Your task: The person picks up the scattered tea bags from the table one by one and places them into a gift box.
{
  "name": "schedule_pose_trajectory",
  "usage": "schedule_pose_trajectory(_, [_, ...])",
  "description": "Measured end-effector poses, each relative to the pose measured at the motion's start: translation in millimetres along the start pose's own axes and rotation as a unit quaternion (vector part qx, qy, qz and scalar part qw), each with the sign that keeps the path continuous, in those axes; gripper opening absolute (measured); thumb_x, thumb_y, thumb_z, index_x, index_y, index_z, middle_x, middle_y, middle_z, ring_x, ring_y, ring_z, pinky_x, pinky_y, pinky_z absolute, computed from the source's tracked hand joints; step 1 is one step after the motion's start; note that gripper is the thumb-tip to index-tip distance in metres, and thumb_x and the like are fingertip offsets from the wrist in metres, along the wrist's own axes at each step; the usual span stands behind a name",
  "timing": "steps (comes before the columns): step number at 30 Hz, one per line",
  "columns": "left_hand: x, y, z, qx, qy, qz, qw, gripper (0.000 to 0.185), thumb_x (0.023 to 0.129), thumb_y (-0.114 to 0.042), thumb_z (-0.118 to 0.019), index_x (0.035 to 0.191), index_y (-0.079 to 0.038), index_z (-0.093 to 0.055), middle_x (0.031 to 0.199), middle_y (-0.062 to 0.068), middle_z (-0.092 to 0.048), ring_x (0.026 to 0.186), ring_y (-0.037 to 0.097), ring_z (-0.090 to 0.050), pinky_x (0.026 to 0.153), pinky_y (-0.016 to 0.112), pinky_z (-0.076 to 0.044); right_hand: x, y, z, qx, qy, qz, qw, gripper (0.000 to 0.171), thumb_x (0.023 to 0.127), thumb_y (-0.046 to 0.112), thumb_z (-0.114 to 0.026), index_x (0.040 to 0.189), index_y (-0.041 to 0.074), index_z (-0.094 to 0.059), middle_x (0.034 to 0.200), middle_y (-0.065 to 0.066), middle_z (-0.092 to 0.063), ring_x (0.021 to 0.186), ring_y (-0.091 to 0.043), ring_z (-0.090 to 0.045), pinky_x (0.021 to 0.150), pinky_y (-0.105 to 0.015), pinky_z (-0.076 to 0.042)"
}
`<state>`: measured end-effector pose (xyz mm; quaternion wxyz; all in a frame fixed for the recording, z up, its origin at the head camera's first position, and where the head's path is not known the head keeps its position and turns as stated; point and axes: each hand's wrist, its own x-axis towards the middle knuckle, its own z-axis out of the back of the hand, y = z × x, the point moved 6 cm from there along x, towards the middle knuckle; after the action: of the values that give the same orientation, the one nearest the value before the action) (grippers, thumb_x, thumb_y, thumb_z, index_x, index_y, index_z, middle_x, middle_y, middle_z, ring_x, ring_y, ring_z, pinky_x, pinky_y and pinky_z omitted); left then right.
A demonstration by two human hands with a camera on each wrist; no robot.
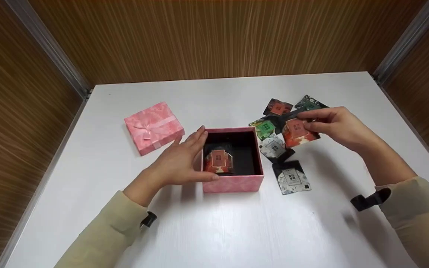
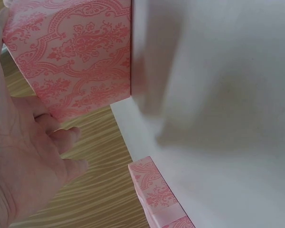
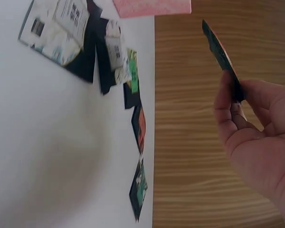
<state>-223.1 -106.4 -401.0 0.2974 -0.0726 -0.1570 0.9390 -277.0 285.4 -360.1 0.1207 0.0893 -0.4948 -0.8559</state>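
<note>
My left hand (image 1: 179, 162) rests against the left side of an open pink patterned box (image 1: 233, 184), its thumb along the front rim and its fingers near the back left corner. Inside the dark box lies a red and black sachet (image 1: 218, 158). Between thumb and fingers, my right hand (image 1: 343, 126) pinches another red and black sachet (image 1: 297, 130), raised above the table to the right of the box. The right wrist view shows this held sachet (image 3: 221, 54) nearly edge-on. In the left wrist view, the box's patterned wall (image 2: 80, 57) is beside the fingers.
A pink lid (image 1: 154, 128) with a bow lies left of the box. Right of it are white sachets (image 1: 292, 178), a green sachet (image 1: 266, 128), a red sachet (image 1: 278, 108) and a dark green sachet (image 1: 309, 104). Wood-grain panels (image 1: 214, 41) enclose the white table (image 1: 214, 230).
</note>
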Motion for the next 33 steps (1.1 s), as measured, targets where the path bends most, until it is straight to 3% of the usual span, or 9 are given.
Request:
schedule_pose_trajectory(8, [-0.8, -0.6, 0.8, -0.002, -0.004, -0.006, 1.0000, 0.131, 0.082, -0.092, -0.056, 0.170, -0.006, -0.012, 0.178, 0.003, -0.003, 0.163, 0.015, -0.009, 0.131, 0.050, -0.003, -0.2, 24.6, -25.8, 0.014, 0.020, 0.036, 0.999, 0.039, 0.101, 0.015, -0.075, 0.138, 0.000, -0.070, 0.106, 0.000, -0.080, 0.086, -0.006, -0.073, 0.079, -0.021, -0.060])
schedule_pose_trajectory(18, [-1.7, -0.9, 0.2, -0.004, -0.004, -0.008, 1.0000, 0.132, 0.082, -0.092, -0.057, 0.170, -0.005, -0.012, 0.178, 0.004, -0.003, 0.163, 0.017, -0.010, 0.131, 0.050, -0.003, 2.4, 42.4, -63.1, 0.043, 0.049, 0.053, 0.997, 0.044, 0.100, 0.010, -0.076, 0.142, 0.002, -0.068, 0.126, -0.016, -0.072, 0.097, -0.009, -0.073, 0.087, -0.025, -0.061])
schedule_pose_trajectory(29, [-1.2, -0.9, -0.1, -0.003, -0.007, -0.008, 0.9999, 0.131, 0.082, -0.093, -0.056, 0.170, -0.005, -0.013, 0.178, 0.004, -0.004, 0.163, 0.016, -0.010, 0.131, 0.051, -0.004, 8.4, 51.3, -93.5, 0.027, 0.068, 0.074, 0.995, 0.044, 0.098, 0.008, -0.078, 0.140, 0.001, -0.069, 0.130, -0.017, -0.072, 0.100, -0.012, -0.073, 0.083, -0.025, -0.062])
schedule_pose_trajectory(33, [-1.0, -1.4, 0.0, -0.001, -0.007, -0.008, 0.9999, 0.130, 0.082, -0.092, -0.056, 0.170, -0.006, -0.012, 0.178, 0.004, -0.003, 0.163, 0.016, -0.010, 0.131, 0.052, -0.004, 10.8, 54.5, -103.6, 0.025, 0.074, 0.080, 0.994, 0.045, 0.096, 0.005, -0.078, 0.140, 0.001, -0.069, 0.130, -0.017, -0.072, 0.102, -0.018, -0.073, 0.081, -0.024, -0.061])
